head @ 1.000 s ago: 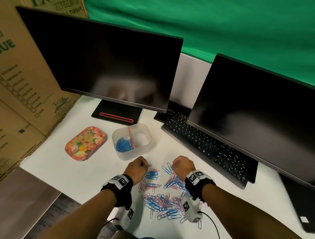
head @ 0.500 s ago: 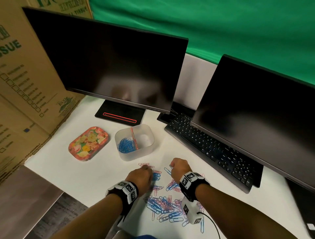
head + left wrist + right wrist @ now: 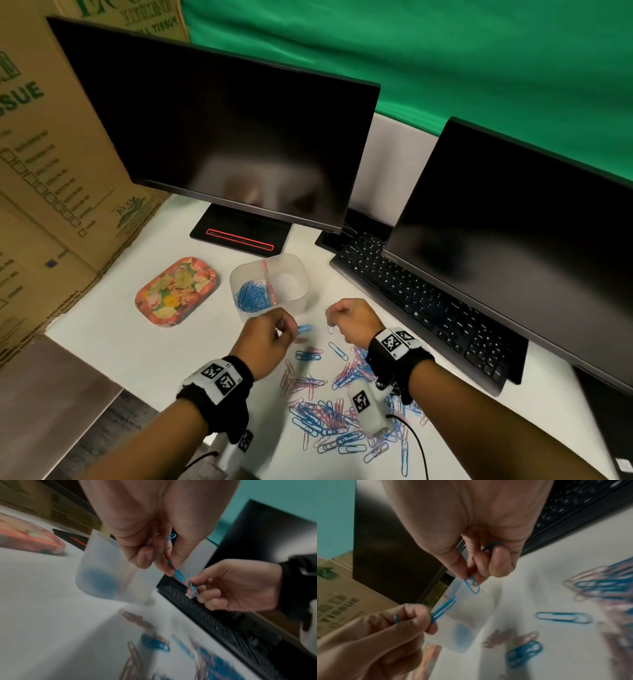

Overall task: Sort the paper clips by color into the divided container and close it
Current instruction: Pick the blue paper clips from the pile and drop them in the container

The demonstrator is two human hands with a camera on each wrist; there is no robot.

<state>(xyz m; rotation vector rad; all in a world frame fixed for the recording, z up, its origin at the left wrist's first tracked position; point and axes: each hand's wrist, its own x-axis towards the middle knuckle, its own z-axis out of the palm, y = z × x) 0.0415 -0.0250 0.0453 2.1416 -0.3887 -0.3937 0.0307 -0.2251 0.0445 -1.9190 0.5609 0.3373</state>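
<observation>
Pinching blue clips, both hands are raised just short of the divided container (image 3: 270, 284): left hand (image 3: 265, 339) and right hand (image 3: 352, 317) each pinched on one; mixed clip pile (image 3: 329, 411) is left on desk.

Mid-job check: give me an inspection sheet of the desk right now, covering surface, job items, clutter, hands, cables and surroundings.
Surface: white desk.
Job's things: divided container open; blue clips in its left compartment, right one looks empty. Mixed blue and pink clip pile loose on the desk. Floral lid lies left of the container.
Clutter: keyboard.
Grippers: left hand pinches blue paper clips; right hand pinches a blue paper clip.
Cables: black wrist-camera cable over the pile.
Surroundings: two dark monitors, cardboard boxes, green backdrop.
</observation>
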